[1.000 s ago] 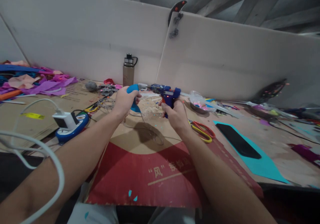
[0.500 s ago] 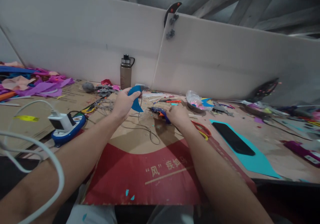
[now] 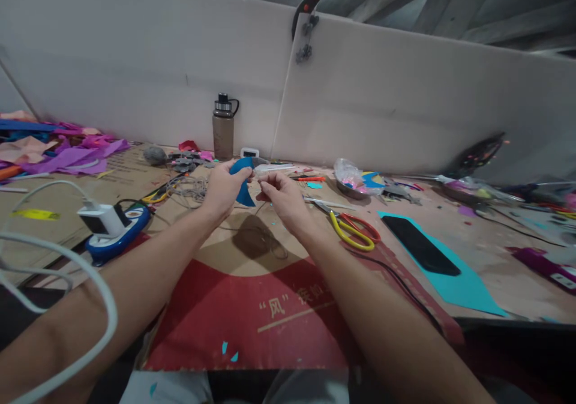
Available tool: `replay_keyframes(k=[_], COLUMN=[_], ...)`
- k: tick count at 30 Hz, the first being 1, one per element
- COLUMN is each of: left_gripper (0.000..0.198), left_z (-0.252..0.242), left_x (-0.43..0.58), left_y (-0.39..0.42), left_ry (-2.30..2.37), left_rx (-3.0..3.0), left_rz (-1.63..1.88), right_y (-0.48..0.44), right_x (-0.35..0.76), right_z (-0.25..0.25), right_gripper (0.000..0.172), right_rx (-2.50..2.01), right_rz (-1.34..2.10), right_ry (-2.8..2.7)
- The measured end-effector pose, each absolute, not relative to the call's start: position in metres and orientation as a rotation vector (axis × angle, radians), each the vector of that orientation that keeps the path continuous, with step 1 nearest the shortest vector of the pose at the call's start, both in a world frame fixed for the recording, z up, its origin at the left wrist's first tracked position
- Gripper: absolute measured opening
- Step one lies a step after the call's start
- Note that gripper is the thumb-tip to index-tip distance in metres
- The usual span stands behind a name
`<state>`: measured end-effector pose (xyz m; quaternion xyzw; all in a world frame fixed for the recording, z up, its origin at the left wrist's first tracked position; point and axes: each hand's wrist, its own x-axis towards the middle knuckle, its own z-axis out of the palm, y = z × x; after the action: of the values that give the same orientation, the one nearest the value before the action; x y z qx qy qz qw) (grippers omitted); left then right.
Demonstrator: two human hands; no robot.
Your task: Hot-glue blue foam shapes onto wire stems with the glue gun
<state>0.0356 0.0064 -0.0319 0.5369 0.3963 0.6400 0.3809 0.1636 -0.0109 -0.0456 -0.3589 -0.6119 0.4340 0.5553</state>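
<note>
My left hand [image 3: 221, 189] pinches a curved blue crescent-shaped piece [image 3: 243, 195], held above the cardboard. Close on its right is my right hand [image 3: 284, 203], thumb and fingertips pressed together. Whatever those fingertips hold is too small to make out. Thin grey cord [image 3: 278, 247] lies loosely on the cardboard [image 3: 252, 320] below both hands, and more of it is tangled left of my left hand. Scissors with red and yellow handles [image 3: 355, 230] lie to the right of my right wrist.
A bottle [image 3: 224, 129] stands by the white partition. Left are a blue power strip [image 3: 117, 236] with a white charger and coloured scraps [image 3: 76, 152]. Right are a black phone [image 3: 420, 245] on a turquoise sheet [image 3: 481, 296], and a dish with a plastic bag [image 3: 348, 176].
My right hand has moved left and up to the blue piece, away from a blue-and-orange tool that no longer shows. The scissors are now uncovered, and a black cable shows by my right forearm.
</note>
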Motion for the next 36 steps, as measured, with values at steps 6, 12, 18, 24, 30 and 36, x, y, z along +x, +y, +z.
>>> replay_keyframes(k=[6,12,18,24,30,36], left_gripper=[0.007,0.006,0.006,0.007,0.013,0.016], left_z=[-0.031,-0.031,-0.033,-0.034,-0.034,-0.030], left_x=[0.035,0.036,0.043,0.045,0.044,0.042], left_y=[0.001,-0.003,-0.009,-0.012,-0.011,-0.012], left_ry=[1.049,1.249,1.190,1.082,0.939,0.852], left_rx=[1.436,1.738,1.724,1.594,1.550,1.623], left_rz=[1.513,1.303,1.077,0.974,1.002,0.965], right_y=[-0.023,-0.025,-0.017,-0.012,-0.012,-0.013], right_x=[0.171,0.187,0.201,0.209,0.211,0.214], right_z=[-0.039,-0.029,-0.027,-0.027,-0.025,-0.026], right_gripper=[0.008,0.013,0.010,0.007,0.012,0.020], right_rx=[-0.964,-1.004,-1.024,-1.092,-1.127,-0.962], right_rz=[0.388,-0.044,-0.034,0.105,0.394,1.022], right_ry=[-1.760,-1.883,-1.797,-1.720,-1.605,-1.446])
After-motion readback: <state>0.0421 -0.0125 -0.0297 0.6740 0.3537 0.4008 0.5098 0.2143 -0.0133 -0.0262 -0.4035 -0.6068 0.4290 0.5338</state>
